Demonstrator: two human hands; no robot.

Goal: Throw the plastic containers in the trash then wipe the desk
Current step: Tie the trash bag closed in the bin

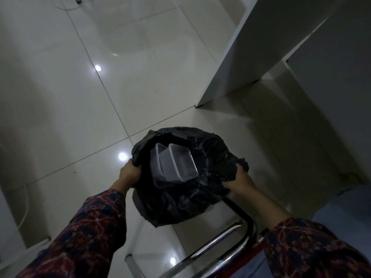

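On the glossy white tiled floor (80, 109), a crumpled black plastic trash bag (210, 157) already holds the clear rectangular plastic containers (174, 165). The left hand (129, 173) at nine o'clock and the right hand (240, 180) at three o'clock grip its rim, fingers curled into the plastic. Binning looks finished; next, release and wipe the desk.

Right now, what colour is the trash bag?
Black; the trash bag holds clear plastic containers. Head view, the only one.

Open tiled floor (80, 101) lies left of and beyond the black bag (210, 157). A white cabinet (251, 53) blocks the right side. Chrome chair tubes (226, 243) crowd the space just below the bag.
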